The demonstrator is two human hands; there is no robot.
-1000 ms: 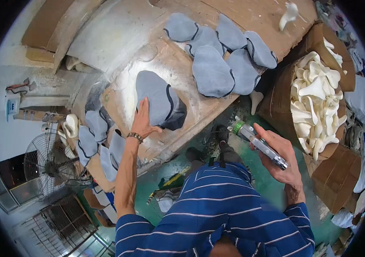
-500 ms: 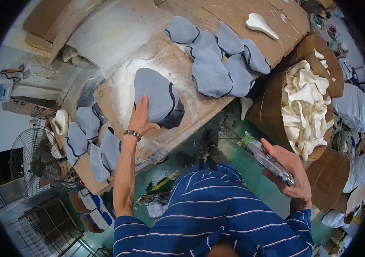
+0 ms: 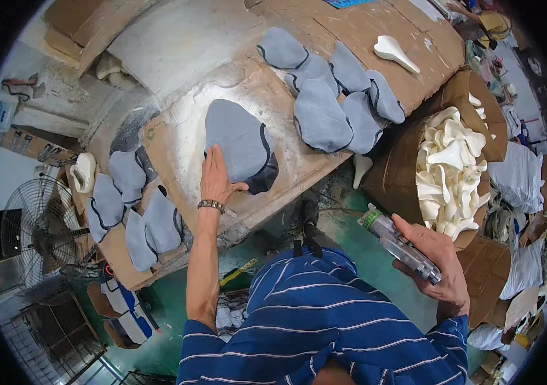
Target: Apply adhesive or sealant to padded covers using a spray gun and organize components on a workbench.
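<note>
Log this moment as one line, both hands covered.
left hand: resting on grey cover | right hand: gripping silver-grey tool with green end | nearby: cream saddle-shaped pieces in cardboard box, other grey covers

Cardboard-covered tabletop (image 3: pixel 305 173), dusted white
From the central grey cover (image 3: pixel 235 135): grey pile (image 3: pixel 325 119), farther cream piece (image 3: pixel 394 51), two o'clock; cardboard (image 3: pixel 119 256) bearing grey pieces (image 3: pixel 161 221), eight o'clock.

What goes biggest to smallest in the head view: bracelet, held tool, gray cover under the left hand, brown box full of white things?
1. Brown box
2. Gray cover
3. Held tool
4. Bracelet
</note>
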